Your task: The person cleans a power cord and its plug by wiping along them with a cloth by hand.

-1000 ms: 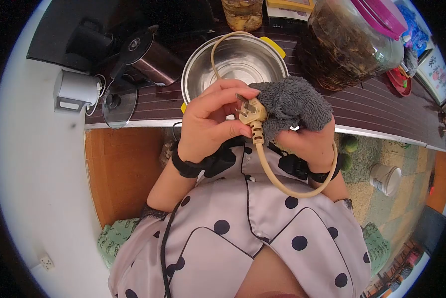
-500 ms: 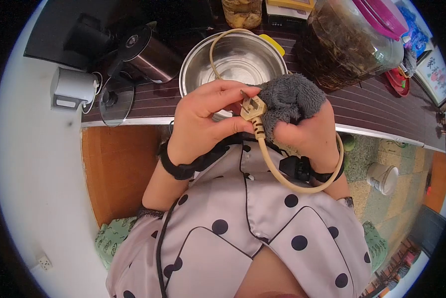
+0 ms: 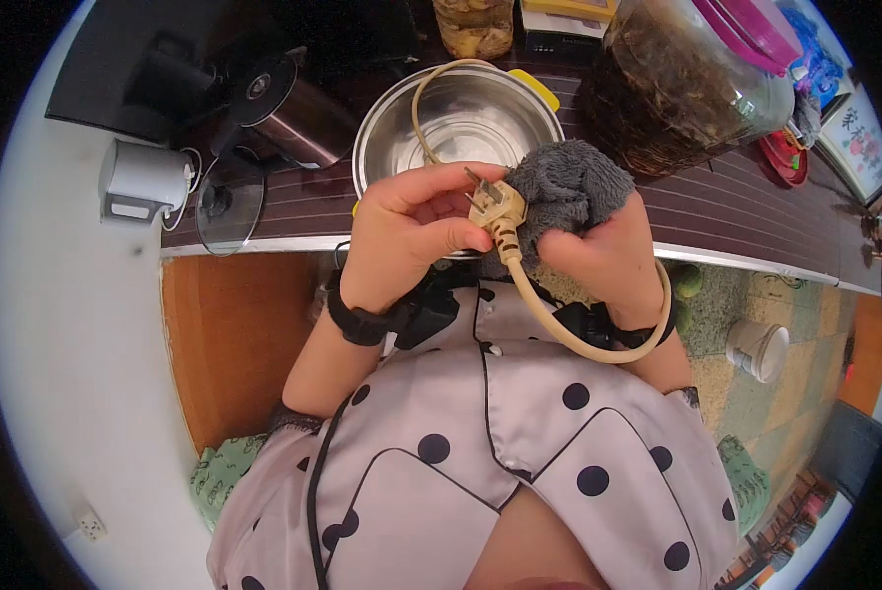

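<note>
Between thumb and fingers, my left hand (image 3: 402, 231) grips a cream power plug (image 3: 497, 208), its metal prongs pointing up and to the left. My right hand (image 3: 608, 261) is closed round a bunched grey cloth (image 3: 569, 187), which sits right beside the plug. From the plug a cream cord (image 3: 569, 339) loops down and round past my right wrist. Another stretch of cord arches over the steel pot (image 3: 382, 108) behind my hands. That pot has yellow handles and a shiny bare interior.
A glass lid (image 3: 230, 211) and a dark kettle (image 3: 298, 113) stand left of the pot. To the right is a large jar (image 3: 682, 88) with a pink lid. The counter's pale front edge (image 3: 756, 265) runs before me; a white bucket (image 3: 758, 351) is on the floor.
The plug has tilted slightly, and its prongs show more clearly. My right hand and the cloth have shifted a little left, and the cord loop has risen slightly.
</note>
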`<state>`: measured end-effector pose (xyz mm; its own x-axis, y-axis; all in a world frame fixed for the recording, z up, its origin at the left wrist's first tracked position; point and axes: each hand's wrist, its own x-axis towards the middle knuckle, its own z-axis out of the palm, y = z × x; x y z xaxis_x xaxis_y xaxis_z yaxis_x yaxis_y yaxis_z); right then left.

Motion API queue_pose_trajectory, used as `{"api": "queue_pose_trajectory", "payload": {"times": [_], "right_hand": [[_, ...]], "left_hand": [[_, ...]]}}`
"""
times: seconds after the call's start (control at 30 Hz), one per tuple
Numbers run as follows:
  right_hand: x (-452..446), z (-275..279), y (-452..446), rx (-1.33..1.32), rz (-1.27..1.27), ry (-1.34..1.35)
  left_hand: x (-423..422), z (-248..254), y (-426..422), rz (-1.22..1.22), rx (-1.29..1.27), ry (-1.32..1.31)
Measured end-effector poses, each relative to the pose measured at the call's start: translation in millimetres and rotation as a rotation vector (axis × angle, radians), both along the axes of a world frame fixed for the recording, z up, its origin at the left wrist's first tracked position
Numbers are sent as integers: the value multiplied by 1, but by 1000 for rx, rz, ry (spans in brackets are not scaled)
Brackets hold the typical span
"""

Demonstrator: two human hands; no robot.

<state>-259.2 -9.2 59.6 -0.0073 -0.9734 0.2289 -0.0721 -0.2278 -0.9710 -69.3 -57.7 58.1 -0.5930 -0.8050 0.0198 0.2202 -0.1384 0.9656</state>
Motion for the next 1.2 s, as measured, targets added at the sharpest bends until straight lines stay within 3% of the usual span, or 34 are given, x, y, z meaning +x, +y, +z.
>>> {"api": "queue_pose_trajectory", "payload": {"times": [0.27, 0.43, 0.5, 0.57, 0.63, 0.73, 0.87, 1.2], "right_hand": [[-12, 2, 5, 75, 41, -148], [-23, 7, 5, -152, -40, -26], [-26, 11, 5, -149, -57, -15], [-28, 12, 1, -249, -10, 191], [-23, 17, -1, -226, 16, 233], [-23, 18, -8, -335, 162, 469], [-25, 21, -7, -210, 244, 380], [-33, 11, -10, -164, 327, 560]], "left_hand": [[-4, -6, 2, -33, -4, 177], [-4, -8, 3, -69, -91, 116], [-1, -6, 5, -88, 0, 63], [2, -4, 5, -107, 90, 13], [4, -3, 4, -210, 127, -41], [-1, -7, 10, -168, 130, -25], [3, -10, 9, -178, 60, -80], [6, -2, 2, -249, -63, -286]]}}
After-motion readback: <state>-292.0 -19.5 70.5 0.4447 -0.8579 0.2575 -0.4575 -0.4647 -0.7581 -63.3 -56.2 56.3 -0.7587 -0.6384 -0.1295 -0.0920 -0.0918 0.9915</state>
